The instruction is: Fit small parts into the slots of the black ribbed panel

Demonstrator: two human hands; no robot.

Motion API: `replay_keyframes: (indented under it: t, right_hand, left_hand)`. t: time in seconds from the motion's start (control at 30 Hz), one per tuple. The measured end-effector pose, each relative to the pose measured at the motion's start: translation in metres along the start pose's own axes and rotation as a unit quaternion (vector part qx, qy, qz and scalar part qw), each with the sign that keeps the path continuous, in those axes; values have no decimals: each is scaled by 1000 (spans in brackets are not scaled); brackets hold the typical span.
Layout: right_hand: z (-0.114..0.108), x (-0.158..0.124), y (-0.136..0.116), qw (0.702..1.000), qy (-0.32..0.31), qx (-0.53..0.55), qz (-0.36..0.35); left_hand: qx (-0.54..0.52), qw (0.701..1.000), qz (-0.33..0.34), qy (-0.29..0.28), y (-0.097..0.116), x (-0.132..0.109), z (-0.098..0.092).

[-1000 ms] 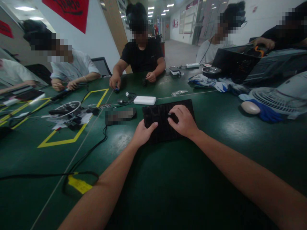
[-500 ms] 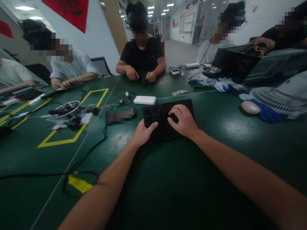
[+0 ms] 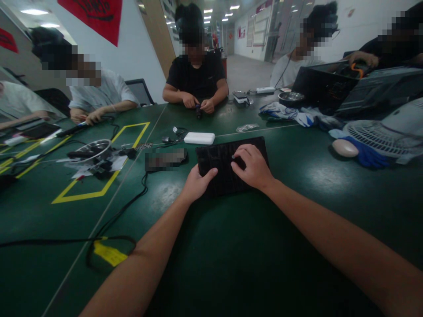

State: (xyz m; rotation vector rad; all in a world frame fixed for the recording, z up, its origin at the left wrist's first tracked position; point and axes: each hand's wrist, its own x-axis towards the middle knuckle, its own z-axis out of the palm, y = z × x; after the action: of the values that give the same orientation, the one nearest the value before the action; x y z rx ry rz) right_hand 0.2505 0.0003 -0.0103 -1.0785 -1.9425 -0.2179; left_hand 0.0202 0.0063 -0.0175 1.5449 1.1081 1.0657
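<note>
Right hand (image 3: 253, 169) lies on the right half of a flat black tray (image 3: 218, 160), knuckles up and fingers curled so that the tips press down on its ribbed surface. There is a small pale speck at my forefinger's tip, but I cannot tell whether I am pinching anything there. My left hand (image 3: 196, 184) clamps the tray's near left corner, the thumb laid across the top and the other fingers hidden at the edge.

The tray sits flat on the green table (image 3: 231, 246), straight ahead of me, with its long axis running left to right and its far right corner turned slightly away. It lies under both hands; the left holds the nearer edge, and the right reaches further in, towards the middle.

Just beyond the tray's far left corner lies a white power bank (image 3: 199, 138), apart from it. A black cable (image 3: 125, 207) with a yellow tag (image 3: 109, 254) trails off to the near left. Well to the right lie a white fan (image 3: 380, 136) and a blue glove (image 3: 366, 156). Across the table a person's hands (image 3: 198, 105) work at something small.
</note>
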Motion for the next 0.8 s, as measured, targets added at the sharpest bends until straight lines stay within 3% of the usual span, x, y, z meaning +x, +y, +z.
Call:
replay_keyframes:
  t: [0.8]
  right_hand:
    - [1, 0, 1, 1000, 6, -4, -7]
  left_hand:
    - [2, 1000, 7, 0, -5, 1, -1]
